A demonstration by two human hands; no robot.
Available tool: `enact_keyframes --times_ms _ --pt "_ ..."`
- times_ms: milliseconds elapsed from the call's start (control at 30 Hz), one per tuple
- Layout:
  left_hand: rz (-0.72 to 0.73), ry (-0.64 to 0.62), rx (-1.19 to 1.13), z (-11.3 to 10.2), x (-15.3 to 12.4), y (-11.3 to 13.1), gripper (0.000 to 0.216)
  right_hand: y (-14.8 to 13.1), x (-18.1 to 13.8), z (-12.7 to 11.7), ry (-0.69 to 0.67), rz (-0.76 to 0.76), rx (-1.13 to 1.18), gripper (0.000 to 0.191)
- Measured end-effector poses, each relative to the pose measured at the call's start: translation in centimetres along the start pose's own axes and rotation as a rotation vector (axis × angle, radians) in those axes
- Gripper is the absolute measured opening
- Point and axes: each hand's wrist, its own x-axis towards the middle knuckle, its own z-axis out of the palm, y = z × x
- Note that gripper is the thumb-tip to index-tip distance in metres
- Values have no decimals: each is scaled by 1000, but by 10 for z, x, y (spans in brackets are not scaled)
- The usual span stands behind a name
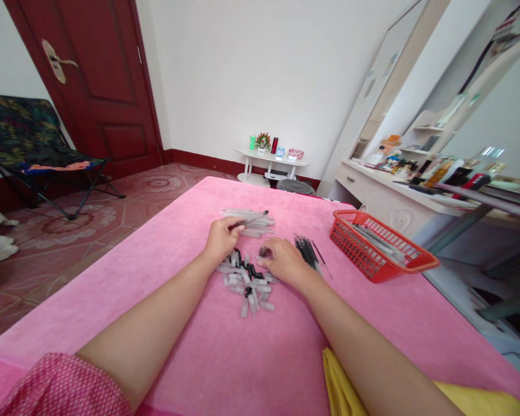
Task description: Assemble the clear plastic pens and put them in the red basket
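Chair point(30, 144): far left on the tiled floor, well apart from the table.
Door point(104, 81): dark red, shut, just behind the chair.
Cloth point(112, 289): pink, covers the whole tabletop, and both forearms lie across it.
Left arm point(156, 323): bare, and it runs up from the lower left corner towards the middle, resting on the cloth.
Left hand point(222, 238): knuckles up, fingers curled tight, thumb and fingertips clamped on a pen.
Pen point(253, 219): thin, and it sticks out to the right from the left hand, dark tip raised, right over the tubes.
Tubes point(248, 226): clear, stacked side by side on the cloth just beyond the left hand.
Caps point(248, 286): a loose heap of clear and black bits, between and just below the two hands.
Right hand point(285, 261): palm down at the heap's right edge, fingertips pinched shut on a dark piece.
Dark piece point(264, 252): small, at the heap's upper edge.
Refills point(305, 251): a black bundle, just beside the right hand.
Basket point(379, 247): red, near the table's right edge, with long pieces inside.
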Motion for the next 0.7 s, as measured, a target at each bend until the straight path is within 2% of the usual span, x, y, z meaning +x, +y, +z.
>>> enact_keyframes --times_ms 100,167,333,467,700 --pt "-134 56 -289 1 1 8 20 -2 -1 -2 -1 31 -34 9" --pt "-208 93 -446 0 1 14 22 -2 0 -5 44 68 5 10" --pt "-377 87 -704 0 0 22 29 1 8 -5 246 68 301 12" --pt "-427 56 -811 4 0 26 28 5 12 0 309 81 478 18" --pt "-460 58 -856 9 -2 32 25 6 11 -1 324 78 360 17"
